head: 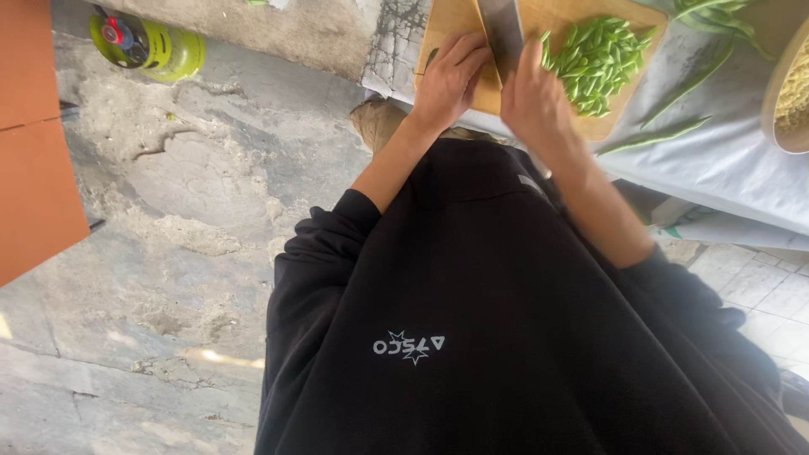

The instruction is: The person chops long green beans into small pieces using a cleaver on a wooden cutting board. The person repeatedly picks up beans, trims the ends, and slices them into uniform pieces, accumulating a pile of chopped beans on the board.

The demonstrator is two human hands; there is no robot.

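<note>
While your left hand grips the knife mid-board, your right hand rests fingers-together beside the cut beans, heaped toward the cutting board's right edge.

This looks like a rough, makeshift home cooking spot, judging by the wooden cutting board heaped with chopped green beans on a cloth-covered table, a bowl at its edge, the cracked concrete floor and a small green gas canister.
</note>
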